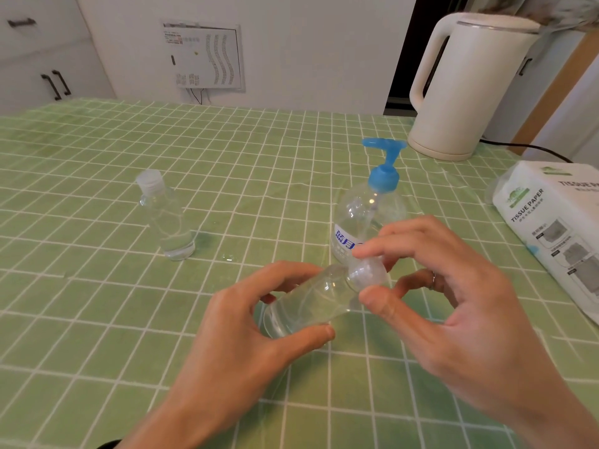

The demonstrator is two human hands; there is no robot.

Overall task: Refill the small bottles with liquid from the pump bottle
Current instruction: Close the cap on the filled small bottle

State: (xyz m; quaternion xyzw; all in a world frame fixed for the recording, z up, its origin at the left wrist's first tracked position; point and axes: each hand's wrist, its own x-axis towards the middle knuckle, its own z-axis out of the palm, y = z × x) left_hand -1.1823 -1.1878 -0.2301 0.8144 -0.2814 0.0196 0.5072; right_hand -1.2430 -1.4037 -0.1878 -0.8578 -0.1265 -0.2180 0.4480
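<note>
A small clear bottle is tilted above the green checked tablecloth, its cap end pointing up and right. My left hand grips its body. The thumb and fingers of my right hand pinch its translucent cap. Just behind them stands the clear pump bottle with a blue pump head and a blue-lettered label. A second small clear bottle with its cap on stands upright at the left, holding a little clear liquid at the bottom.
A white electric kettle stands at the back right with its black cord trailing right. A pack of tissue paper lies at the right edge. A small wet spot sits on the tablecloth near the left bottle.
</note>
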